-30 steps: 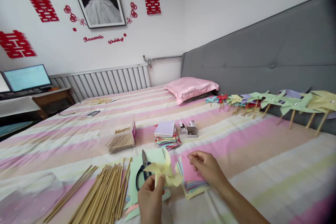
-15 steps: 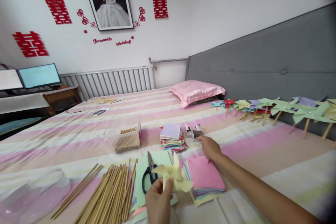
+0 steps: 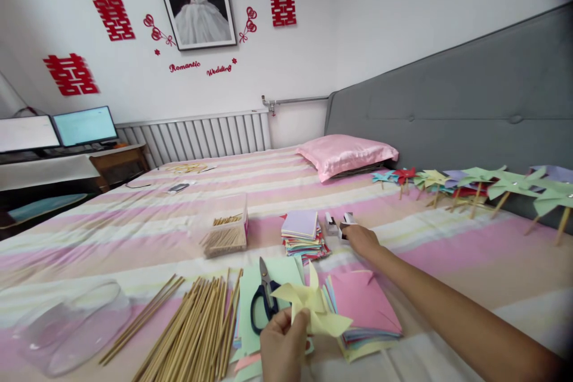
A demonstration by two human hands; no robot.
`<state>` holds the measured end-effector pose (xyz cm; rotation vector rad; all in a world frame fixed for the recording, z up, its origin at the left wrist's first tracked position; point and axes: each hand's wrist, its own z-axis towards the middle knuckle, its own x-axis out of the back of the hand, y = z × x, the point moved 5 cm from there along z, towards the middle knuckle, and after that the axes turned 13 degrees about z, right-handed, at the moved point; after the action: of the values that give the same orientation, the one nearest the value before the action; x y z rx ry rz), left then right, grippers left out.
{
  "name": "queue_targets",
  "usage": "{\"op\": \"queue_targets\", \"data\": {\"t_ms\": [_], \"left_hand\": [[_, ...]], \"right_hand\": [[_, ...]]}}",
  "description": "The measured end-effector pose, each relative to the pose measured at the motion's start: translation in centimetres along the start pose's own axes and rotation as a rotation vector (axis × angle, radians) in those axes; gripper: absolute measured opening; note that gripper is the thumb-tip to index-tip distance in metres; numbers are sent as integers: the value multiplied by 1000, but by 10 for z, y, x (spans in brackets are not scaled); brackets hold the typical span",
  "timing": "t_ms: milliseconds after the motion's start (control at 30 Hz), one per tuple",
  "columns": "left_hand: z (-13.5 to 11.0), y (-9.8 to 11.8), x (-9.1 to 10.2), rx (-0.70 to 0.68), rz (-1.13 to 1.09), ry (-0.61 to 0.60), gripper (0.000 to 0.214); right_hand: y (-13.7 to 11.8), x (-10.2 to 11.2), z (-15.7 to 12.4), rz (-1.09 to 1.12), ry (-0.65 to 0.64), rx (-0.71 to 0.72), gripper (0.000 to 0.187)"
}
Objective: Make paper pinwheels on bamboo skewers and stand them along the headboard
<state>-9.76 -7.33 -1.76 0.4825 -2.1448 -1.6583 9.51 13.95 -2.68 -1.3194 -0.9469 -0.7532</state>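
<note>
My left hand (image 3: 286,337) pinches a pale yellow paper pinwheel (image 3: 313,304) at its middle, above the papers on the bed. My right hand (image 3: 362,240) reaches forward to a small open box (image 3: 348,221), its fingers together at the box; the fingertips and anything in them are hidden. A second small box (image 3: 330,224) stands just left of it. Behind the pinwheel, dark-handled scissors (image 3: 264,295) lie on green paper sheets (image 3: 248,277). Right of the pinwheel is a stack of paper squares (image 3: 364,298), pink on top.
Wooden sticks (image 3: 192,328) lie at front left beside a clear plastic container (image 3: 74,328). Another clear box (image 3: 226,236) holds shorter sticks. A second paper stack (image 3: 302,227) has lilac on top. Finished pinwheels (image 3: 478,179) line the grey headboard (image 3: 470,89), near a pink pillow (image 3: 347,152).
The view has shifted, so most things appear farther right. My right hand's fingers have moved further over the small box. My left hand still holds the pinwheel.
</note>
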Motion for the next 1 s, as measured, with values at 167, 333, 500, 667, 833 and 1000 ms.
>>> {"op": "queue_targets", "data": {"t_ms": [167,333,500,667,833,1000], "left_hand": [[-2,3,-1,7,-16,-12,24],[-2,3,1,-9,2,14,25],[-1,2,0,-18,13,-1,26],[-1,1,0,-17,20,-1,26],[1,0,0,-23,19,4,26],[0,1,1,-19,34,-22,25]], "right_hand": [[-2,-3,8,-77,-74,-24,27],[-2,-7,10,-97,-64,-41,28],[-2,-10,7,-54,-17,-49,27],[0,-4,1,82,40,-6,26],[3,11,-5,312,151,21,22],[-4,17,-40,565,161,39,26]]}}
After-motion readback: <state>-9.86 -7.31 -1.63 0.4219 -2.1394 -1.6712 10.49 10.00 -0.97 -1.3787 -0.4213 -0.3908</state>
